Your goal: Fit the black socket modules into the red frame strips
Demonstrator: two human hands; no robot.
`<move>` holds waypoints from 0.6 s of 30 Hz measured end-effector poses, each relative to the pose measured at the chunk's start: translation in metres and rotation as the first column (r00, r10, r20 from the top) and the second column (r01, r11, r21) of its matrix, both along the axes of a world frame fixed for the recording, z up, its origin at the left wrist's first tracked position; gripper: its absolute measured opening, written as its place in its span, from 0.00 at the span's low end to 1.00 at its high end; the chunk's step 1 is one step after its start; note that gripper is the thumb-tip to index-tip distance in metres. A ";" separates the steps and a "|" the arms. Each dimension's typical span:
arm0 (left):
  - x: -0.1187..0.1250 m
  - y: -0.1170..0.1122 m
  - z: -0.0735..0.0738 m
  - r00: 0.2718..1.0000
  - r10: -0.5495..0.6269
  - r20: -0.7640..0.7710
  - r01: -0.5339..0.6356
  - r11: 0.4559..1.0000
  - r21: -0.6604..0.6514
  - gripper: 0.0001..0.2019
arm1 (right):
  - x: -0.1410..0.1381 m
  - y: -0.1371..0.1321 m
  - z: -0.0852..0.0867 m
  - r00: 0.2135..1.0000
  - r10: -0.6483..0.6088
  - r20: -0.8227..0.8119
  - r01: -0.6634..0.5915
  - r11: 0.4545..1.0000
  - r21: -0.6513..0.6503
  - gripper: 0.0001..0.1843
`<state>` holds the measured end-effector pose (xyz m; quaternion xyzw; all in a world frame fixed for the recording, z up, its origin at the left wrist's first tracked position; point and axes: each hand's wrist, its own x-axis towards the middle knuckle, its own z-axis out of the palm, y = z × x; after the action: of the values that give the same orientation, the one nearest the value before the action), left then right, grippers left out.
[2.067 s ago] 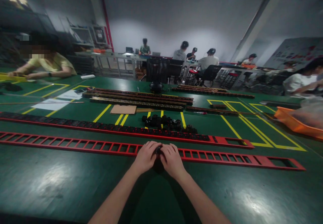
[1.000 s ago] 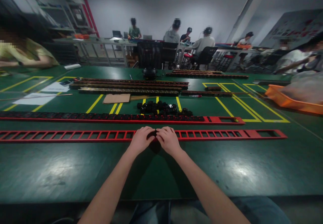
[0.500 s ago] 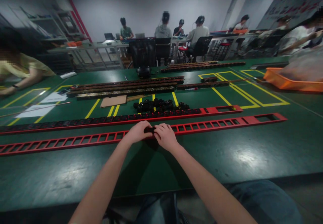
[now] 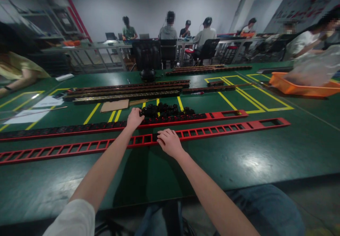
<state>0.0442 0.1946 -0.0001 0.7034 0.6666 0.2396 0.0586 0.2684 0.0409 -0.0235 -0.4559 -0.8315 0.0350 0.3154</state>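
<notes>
My left hand reaches over the farther red rail to the left end of a pile of small black parts. Its fingers and thumb close around a black part there, mostly hidden by the hand. A red ladder-like frame lies nearer to me, its slots mostly bare. One black part sits in a middle slot. My right hand rests on the frame beside that part, fingers stretched out and fingertips touching at its right side. Behind it, the farther red frame carries a long row of black parts.
Long dark strips lie across the table beyond the pile, with a cardboard piece before them. White papers lie left. An orange bin with a plastic bag stands right. People sit at both sides and farther back.
My left hand has left the near red frame and moved forward and left to the black pile. My right hand stays at the frame. A black part now shows in the slot between.
</notes>
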 end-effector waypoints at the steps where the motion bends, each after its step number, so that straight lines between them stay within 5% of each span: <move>1: -0.001 -0.003 0.002 1.000 0.005 0.014 -0.005 1.000 0.017 0.13 | 0.000 0.000 0.000 1.000 -0.002 -0.002 0.002 1.000 -0.004 0.06; 4: -0.006 -0.023 0.009 0.987 -0.011 0.163 -0.013 0.989 0.149 0.15 | 0.000 0.000 0.002 1.000 0.000 -0.005 0.000 1.000 -0.012 0.06; 8: -0.018 -0.085 0.007 0.891 -0.124 0.437 -0.004 0.960 0.281 0.20 | -0.001 -0.001 0.004 1.000 0.002 -0.010 -0.002 1.000 -0.022 0.05; 13: -0.019 -0.154 -0.010 0.897 -0.161 0.411 0.039 0.956 0.290 0.20 | 0.001 -0.003 0.006 1.000 0.004 -0.023 -0.005 0.999 -0.046 0.05; 18: -0.009 -0.161 -0.015 0.912 -0.200 0.358 0.040 0.912 0.407 0.18 | -0.007 0.001 0.016 0.998 -0.054 -0.020 0.052 0.993 -0.105 0.03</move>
<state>0.0356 0.0339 -0.0146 0.6787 0.5346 0.4995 0.0640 0.2618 0.0415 -0.0073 -0.4932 -0.8125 0.0752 0.3015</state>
